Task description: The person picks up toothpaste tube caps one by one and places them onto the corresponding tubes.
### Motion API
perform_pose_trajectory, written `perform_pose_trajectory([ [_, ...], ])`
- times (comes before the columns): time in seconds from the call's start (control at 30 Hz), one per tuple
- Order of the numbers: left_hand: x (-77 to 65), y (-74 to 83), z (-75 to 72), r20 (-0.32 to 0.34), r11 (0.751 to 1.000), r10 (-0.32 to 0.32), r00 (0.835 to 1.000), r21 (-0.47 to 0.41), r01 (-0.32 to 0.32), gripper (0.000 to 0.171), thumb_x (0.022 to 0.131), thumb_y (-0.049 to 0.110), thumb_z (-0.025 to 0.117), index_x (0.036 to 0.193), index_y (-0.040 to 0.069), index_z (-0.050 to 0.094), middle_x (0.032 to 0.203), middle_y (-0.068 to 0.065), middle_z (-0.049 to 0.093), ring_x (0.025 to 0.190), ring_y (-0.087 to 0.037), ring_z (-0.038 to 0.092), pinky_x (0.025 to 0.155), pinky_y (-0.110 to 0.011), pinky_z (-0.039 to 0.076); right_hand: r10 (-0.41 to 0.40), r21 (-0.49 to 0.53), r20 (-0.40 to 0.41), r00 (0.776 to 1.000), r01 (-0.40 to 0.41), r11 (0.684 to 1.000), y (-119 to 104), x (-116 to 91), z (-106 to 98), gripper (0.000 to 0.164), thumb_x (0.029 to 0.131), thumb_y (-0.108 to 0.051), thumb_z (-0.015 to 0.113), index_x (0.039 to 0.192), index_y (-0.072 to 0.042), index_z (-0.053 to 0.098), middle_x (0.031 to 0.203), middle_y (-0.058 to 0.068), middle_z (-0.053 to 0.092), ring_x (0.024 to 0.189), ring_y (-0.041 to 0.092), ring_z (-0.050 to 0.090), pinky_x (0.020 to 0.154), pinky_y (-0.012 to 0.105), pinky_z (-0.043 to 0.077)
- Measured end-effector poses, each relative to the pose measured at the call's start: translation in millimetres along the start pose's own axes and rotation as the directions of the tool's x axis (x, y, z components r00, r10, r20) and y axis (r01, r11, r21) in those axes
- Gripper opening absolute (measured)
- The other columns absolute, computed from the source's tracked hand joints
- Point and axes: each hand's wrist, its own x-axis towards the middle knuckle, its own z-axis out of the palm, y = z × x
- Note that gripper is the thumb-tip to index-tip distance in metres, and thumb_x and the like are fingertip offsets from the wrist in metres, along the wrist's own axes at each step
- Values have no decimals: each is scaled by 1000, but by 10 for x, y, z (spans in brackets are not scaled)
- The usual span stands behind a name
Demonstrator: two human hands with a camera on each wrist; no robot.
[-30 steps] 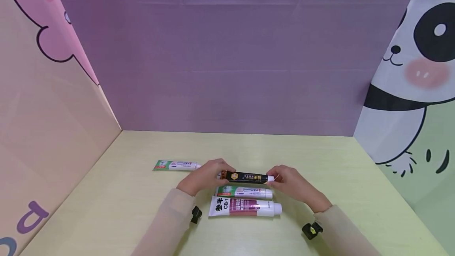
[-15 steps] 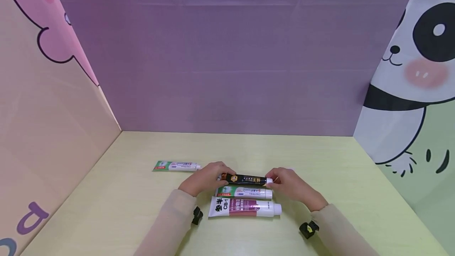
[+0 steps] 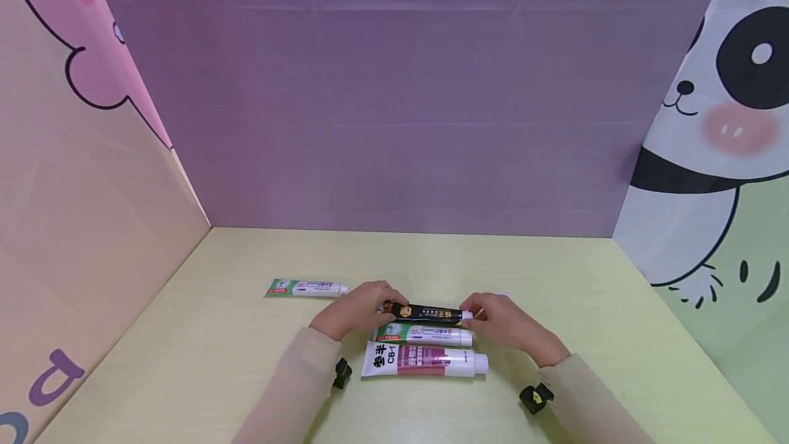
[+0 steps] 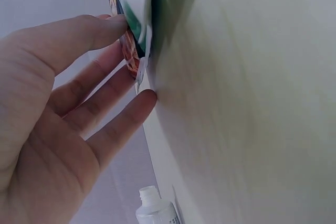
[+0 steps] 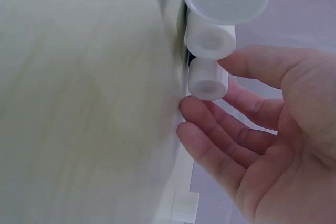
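A black toothpaste tube point(image 3: 425, 313) lies crosswise between both hands, just behind a green-and-white toothpaste tube point(image 3: 425, 334). My left hand point(image 3: 360, 307) pinches the black tube's flat tail between thumb and fingers; the left wrist view shows its orange-patterned end point(image 4: 130, 59) there. At the other end, my right hand point(image 3: 508, 321) holds the black tube's white cap point(image 5: 208, 78) between thumb and fingertips. Nearest the person lies a larger white-and-purple toothpaste tube point(image 3: 425, 360). All three tubes point their caps to the right.
Another green-and-white toothpaste tube point(image 3: 306, 288) lies farther back on the left, its bare nozzle point(image 4: 149, 195) showing in the left wrist view. A small white piece point(image 5: 185, 206) stands beyond the right hand. Walls enclose the pale table point(image 3: 185, 362) at the back and sides.
The black tube has shifted slightly toward the person, closer to the green-and-white tube in front. Both hands moved with it, the right one a little leftward. A bit of white now shows behind the right hand.
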Motion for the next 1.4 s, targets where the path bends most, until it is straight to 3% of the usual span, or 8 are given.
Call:
perform_pose_trajectory([
  [0.23,-44,1,-54,-5,1000,-7,1000,-6,7,31,93,7,69,124,7,70,121,-7,65,114,-25,59,96,-41,49,2,-5,-7,1000,-2,1000,-49,-50,-44,22,94,-13,69,112,-1,66,104,5,66,89,18,63,76,35,54],
  [0.47,-108,-23,-150,-22,1000,20,1000,18,-19,32,93,10,70,125,8,70,122,-5,66,116,-24,58,100,-43,47,-67,-26,-19,998,67,997,-95,-113,-108,22,95,-12,67,113,0,65,112,9,66,91,20,64,76,34,54],
  [0.87,-362,-282,-401,-115,992,29,993,127,-14,35,88,8,71,123,6,70,118,-10,66,109,-30,61,95,-45,48,-79,-68,-63,995,75,995,-47,-206,-210,22,96,-15,66,114,-3,66,110,7,66,89,17,63,78,36,53],
  [1.1,-481,-431,-446,-216,944,-11,976,319,81,38,85,15,77,121,10,71,119,-9,66,114,-34,58,94,-56,45,-87,-105,-91,992,77,991,-41,-235,-278,21,96,-16,66,113,-4,67,109,6,67,89,17,63,79,38,52],
  [1.2,-520,-496,-469,-234,926,-46,971,356,130,41,84,17,78,123,11,70,121,-9,65,115,-35,58,94,-57,44,-90,-126,-105,990,77,989,-30,-244,-305,20,96,-16,66,113,-5,67,110,6,67,91,18,63,80,40,52],
  [1.4,-607,-580,-517,-167,910,-206,964,328,252,50,85,18,76,132,8,63,126,-16,62,116,-40,57,100,-62,38,-103,-166,-127,986,82,983,38,-240,-330,20,96,-15,67,113,-5,67,110,6,67,95,23,62,83,43,51],
])
